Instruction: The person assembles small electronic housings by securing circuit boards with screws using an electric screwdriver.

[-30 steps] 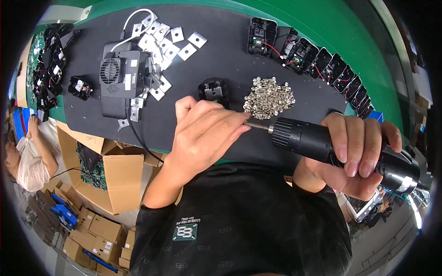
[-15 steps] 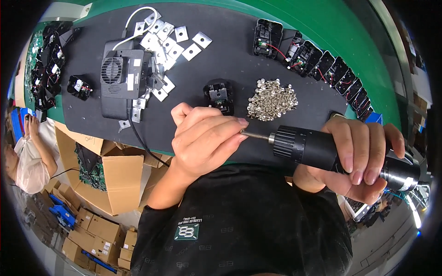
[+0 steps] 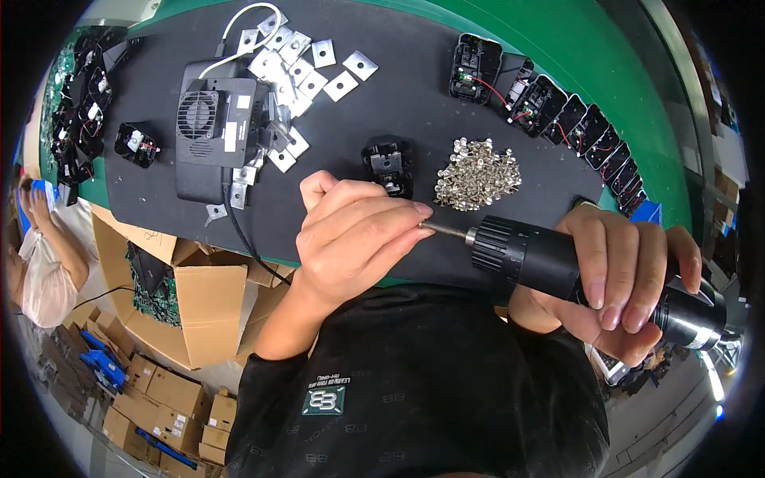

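Note:
My right hand [image 3: 629, 275] wraps around a black electric screwdriver [image 3: 530, 253], held sideways with its bit to the left. My left hand [image 3: 362, 235] is closed in a pinch at the tip of the metal bit [image 3: 446, 230]. A small screw [image 3: 422, 225] appears to be between its fingertips, mostly hidden by them. Just beyond the left hand sits an open black plastic housing [image 3: 388, 165] with a metal plate inside. To its right lies a heap of small silvery screws [image 3: 476, 177].
Square metal plates [image 3: 341, 85] with holes lie scattered beside a black device with a fan grille [image 3: 197, 115]. Open black housings [image 3: 590, 127] with red wires line the right edge. Another housing [image 3: 137, 145] stands at left. Below are cardboard boxes [image 3: 209, 307]; a co-worker's arm [image 3: 60, 239] shows far left.
The view has shifted slightly, so the things on the table sit a little further right. Both hands keep their hold, with the bit still at the left fingertips. The co-worker's arms have moved.

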The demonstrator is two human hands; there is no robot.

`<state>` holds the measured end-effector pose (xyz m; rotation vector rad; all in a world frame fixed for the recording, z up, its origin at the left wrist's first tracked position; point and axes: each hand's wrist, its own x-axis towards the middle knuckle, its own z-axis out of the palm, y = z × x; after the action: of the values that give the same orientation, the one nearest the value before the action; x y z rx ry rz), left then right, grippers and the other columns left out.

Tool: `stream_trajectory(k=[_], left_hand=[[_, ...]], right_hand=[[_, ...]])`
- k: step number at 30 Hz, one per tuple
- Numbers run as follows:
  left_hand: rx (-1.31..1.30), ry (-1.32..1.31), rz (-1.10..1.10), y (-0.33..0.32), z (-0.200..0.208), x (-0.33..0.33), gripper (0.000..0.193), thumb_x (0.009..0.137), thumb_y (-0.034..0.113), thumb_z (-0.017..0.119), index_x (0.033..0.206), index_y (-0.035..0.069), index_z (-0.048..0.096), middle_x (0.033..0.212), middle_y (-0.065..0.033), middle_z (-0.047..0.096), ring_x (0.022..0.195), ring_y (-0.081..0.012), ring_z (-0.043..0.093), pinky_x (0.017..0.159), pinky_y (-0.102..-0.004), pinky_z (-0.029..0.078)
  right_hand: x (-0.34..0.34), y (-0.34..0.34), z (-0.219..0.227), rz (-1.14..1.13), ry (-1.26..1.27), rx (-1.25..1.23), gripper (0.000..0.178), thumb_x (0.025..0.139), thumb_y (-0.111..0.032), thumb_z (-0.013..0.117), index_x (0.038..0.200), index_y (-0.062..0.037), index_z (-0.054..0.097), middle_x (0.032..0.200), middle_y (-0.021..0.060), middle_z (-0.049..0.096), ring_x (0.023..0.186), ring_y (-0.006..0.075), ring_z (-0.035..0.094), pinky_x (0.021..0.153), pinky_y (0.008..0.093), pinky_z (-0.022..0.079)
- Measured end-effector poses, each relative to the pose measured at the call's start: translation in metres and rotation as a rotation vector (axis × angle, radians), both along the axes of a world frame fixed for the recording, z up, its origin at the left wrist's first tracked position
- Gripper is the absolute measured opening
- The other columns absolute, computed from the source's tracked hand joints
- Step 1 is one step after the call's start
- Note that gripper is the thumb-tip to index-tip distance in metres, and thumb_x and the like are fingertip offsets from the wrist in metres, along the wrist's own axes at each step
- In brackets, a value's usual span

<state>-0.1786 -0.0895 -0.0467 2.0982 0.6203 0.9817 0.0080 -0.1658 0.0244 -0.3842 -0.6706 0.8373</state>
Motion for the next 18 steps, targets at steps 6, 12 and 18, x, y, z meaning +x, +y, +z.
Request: stream_trajectory(k=[6,12,18], left_hand=[[0.079,0.091,-0.002,0.008,-0.004,-0.011,0.047,0.063,0.022,0.084,0.105,0.007,0.068,0.107,-0.0038,0.067,0.091,-0.0193,0.058,0.079,-0.0327,0.034],[0.017,0.44,0.016,0.011,-0.024,-0.014,0.081,0.057,0.026,0.084,0.129,0.005,0.054,0.129,-0.0081,0.056,0.106,-0.0278,0.052,0.091,-0.0392,0.038],[-0.037,0.367,0.015,0.014,-0.026,-0.007,0.077,0.054,0.023,0.085,0.125,0.01,0.057,0.112,-0.0048,0.058,0.092,-0.0264,0.052,0.083,-0.0381,0.04]], right_hand=[[0.004,-0.001,-0.001,0.089,-0.067,-0.108,0.047,0.074,-0.007,0.077,0.114,-0.0118,0.053,0.075,-0.0037,0.059,0.065,0.0079,0.056,0.067,0.0235,0.047],[-0.007,0.011,-0.019,0.096,-0.207,-0.1,0.057,0.084,-0.024,0.075,0.132,-0.0153,0.044,0.083,-0.0036,0.054,0.07,0.0098,0.049,0.069,0.0274,0.039],[-0.002,0.018,-0.024,0.127,-0.443,-0.154,0.042,0.088,-0.024,0.068,0.12,-0.0189,0.042,0.085,-0.0035,0.053,0.072,0.0099,0.051,0.071,0.0292,0.04]])
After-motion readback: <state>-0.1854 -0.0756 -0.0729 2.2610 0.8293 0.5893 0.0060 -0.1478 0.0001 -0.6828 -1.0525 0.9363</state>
